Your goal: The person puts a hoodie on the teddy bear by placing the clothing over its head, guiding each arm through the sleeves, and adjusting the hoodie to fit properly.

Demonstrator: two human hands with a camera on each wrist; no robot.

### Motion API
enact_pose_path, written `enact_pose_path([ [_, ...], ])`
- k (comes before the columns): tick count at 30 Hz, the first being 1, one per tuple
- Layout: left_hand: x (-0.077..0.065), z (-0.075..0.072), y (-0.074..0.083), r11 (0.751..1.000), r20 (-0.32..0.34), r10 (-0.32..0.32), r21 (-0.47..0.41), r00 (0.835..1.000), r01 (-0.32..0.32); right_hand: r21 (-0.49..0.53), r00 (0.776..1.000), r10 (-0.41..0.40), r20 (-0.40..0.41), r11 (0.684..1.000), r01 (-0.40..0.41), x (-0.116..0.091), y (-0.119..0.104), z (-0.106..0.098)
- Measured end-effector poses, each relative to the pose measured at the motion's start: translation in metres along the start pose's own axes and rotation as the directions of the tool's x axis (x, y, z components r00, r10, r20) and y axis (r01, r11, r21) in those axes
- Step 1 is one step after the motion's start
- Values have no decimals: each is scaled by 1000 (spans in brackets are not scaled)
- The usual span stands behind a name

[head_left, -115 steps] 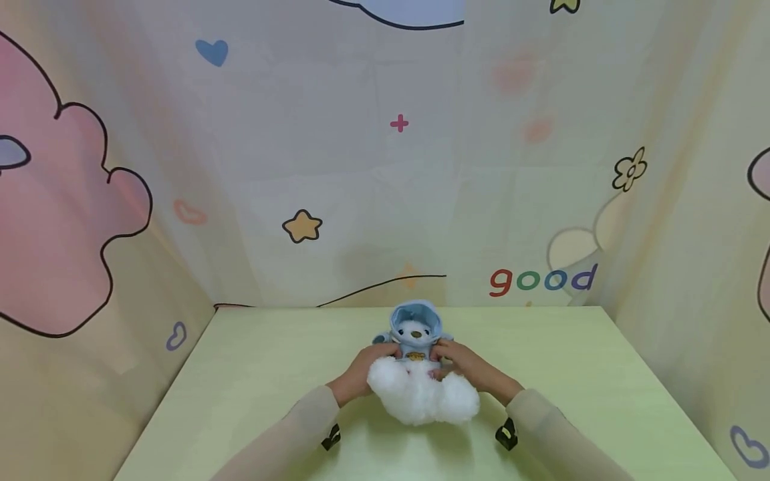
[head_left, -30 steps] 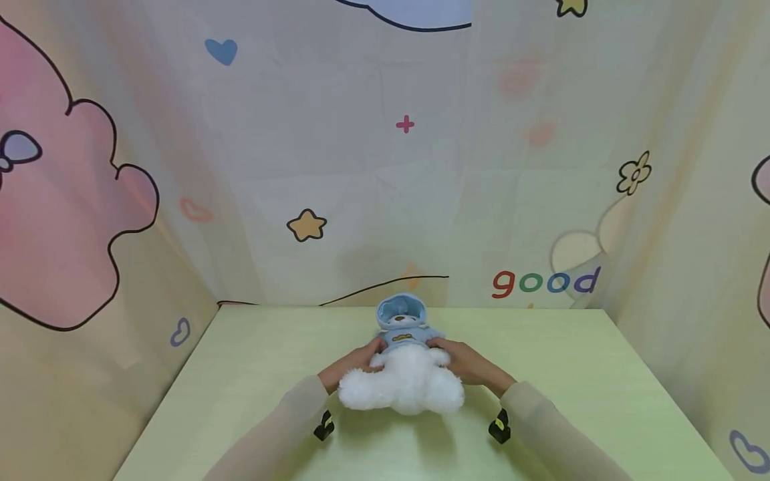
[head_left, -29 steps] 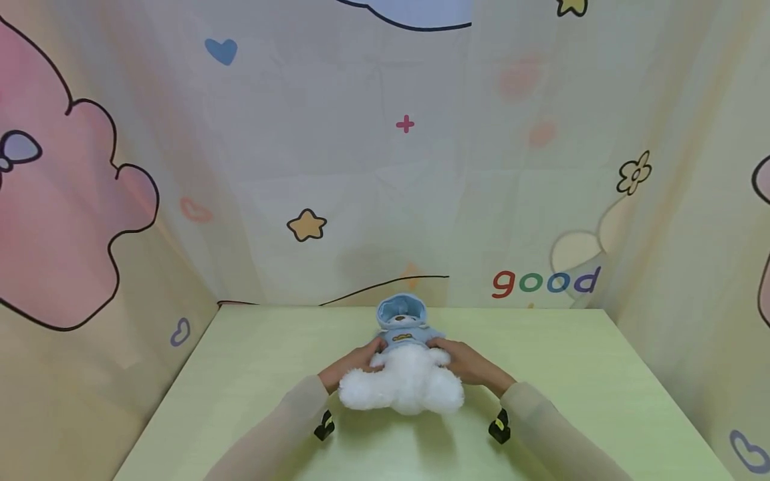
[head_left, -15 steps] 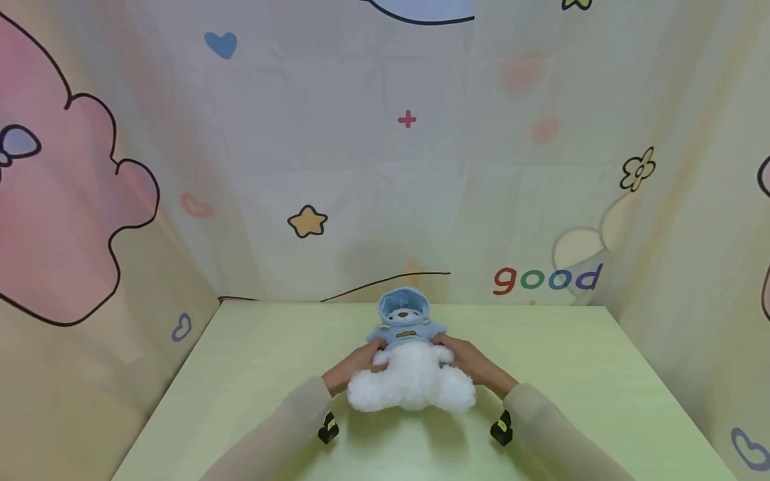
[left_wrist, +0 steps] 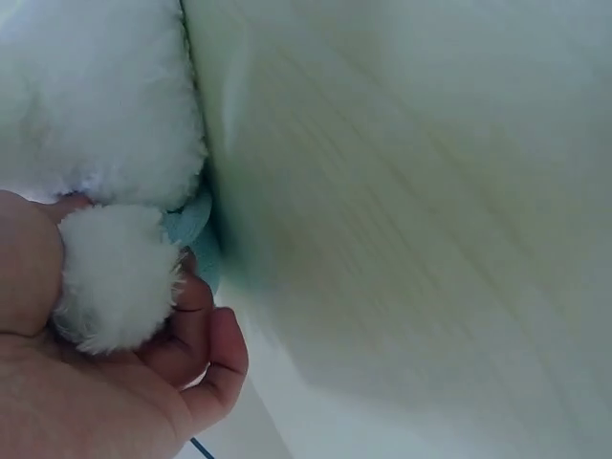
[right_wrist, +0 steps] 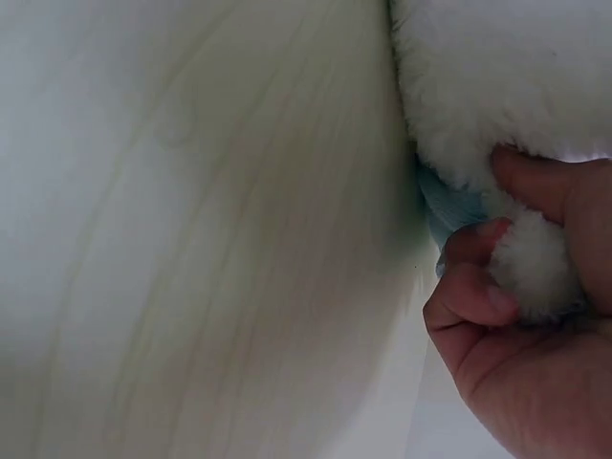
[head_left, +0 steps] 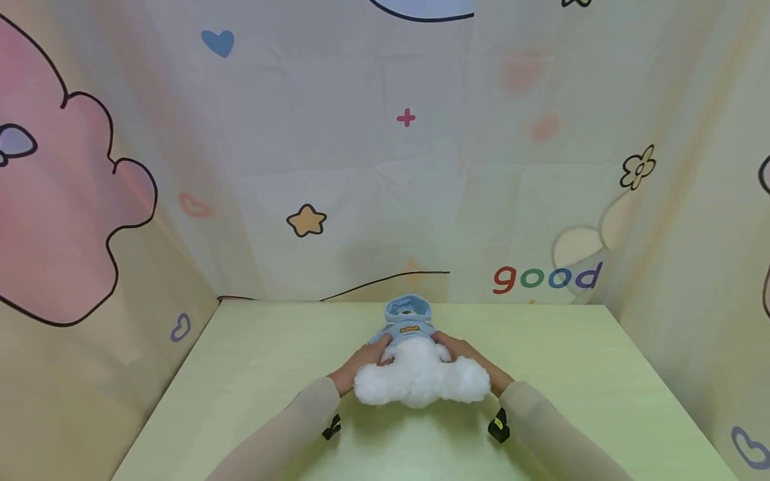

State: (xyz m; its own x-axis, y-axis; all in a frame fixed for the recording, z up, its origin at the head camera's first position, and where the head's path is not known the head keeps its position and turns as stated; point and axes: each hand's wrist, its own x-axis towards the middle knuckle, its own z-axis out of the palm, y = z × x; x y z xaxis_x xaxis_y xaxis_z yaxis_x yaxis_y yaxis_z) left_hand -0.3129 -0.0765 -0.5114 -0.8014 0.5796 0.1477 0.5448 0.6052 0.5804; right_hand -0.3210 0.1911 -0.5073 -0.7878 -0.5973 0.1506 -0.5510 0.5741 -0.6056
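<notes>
A white fluffy plush toy [head_left: 419,371] in a light blue hooded top [head_left: 404,331] is held at the middle of the table, tipped back with its legs toward me. Its hood [head_left: 409,307] points to the back wall and hides most of its face. My left hand [head_left: 363,364] grips the toy's left-hand side at the hem of the top; in the left wrist view its fingers curl round a fluffy white paw [left_wrist: 120,277]. On the other side my right hand [head_left: 466,352] grips it likewise, fingers bent about another paw [right_wrist: 535,265] in the right wrist view.
The pale green table [head_left: 271,347] meets a printed cloth backdrop [head_left: 361,133] at its rear edge, with cloth walls on both sides. A black wrist device [head_left: 499,425] hangs under the right sleeve, another black device [head_left: 331,427] under the left.
The plush toy has tipped further back, its hood sinking and its face disappearing from view. Its legs have spread wider and shifted slightly right. Both hands have kept their grip at its sides.
</notes>
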Motion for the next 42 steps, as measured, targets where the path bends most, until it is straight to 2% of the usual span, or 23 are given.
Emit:
enact_pose_path([
  [3, 0, -3, -1, 1000, 13, -25, 17, 1000, 25, -9, 1000, -1, -4, 1000, 1, -2, -1, 0],
  [6, -1, -10, 0, 998, -21, -44, 42, 999, 44, -137, 998, -42, -54, 990, 35, -2, -5, -2],
  [9, -4, -17, 4, 994, -84, -61, 87, 995, 68, -271, 994, -42, -104, 963, 12, -4, -12, -5],
  [12, -7, -21, 12, 994, -130, -23, 104, 991, 37, -346, 985, -27, -168, 938, -33, -6, -23, -4],
  [14, -8, -20, 16, 996, -120, -1, 83, 993, 11, -329, 980, -42, -195, 944, -25, -7, -27, -3],
  [17, -7, -18, 20, 999, -76, 31, 26, 997, -30, -234, 981, -53, -186, 972, 8, -5, -34, -1],
  [20, -7, -16, 19, 1000, -32, 10, 8, 999, -9, -164, 990, -32, -136, 986, 9, -3, -37, 2],
  [24, -9, -10, 16, 999, -2, 7, 52, 1000, -7, -176, 994, -39, -104, 984, 20, -3, -37, 6],
  [29, -6, -5, 12, 992, -12, 77, 105, 997, -75, -188, 990, -98, -97, 979, 78, -1, -36, 10],
  [32, -5, -4, 11, 988, -30, 117, 104, 993, -114, -185, 989, -117, -95, 978, 98, 1, -36, 11],
  [39, -4, -1, 7, 984, -33, 145, 107, 989, -141, -175, 988, -133, -75, 977, 118, 0, -34, 12],
  [42, -4, 1, 6, 990, -38, 119, 80, 992, -116, -168, 985, -151, -82, 976, 136, 1, -31, 12],
])
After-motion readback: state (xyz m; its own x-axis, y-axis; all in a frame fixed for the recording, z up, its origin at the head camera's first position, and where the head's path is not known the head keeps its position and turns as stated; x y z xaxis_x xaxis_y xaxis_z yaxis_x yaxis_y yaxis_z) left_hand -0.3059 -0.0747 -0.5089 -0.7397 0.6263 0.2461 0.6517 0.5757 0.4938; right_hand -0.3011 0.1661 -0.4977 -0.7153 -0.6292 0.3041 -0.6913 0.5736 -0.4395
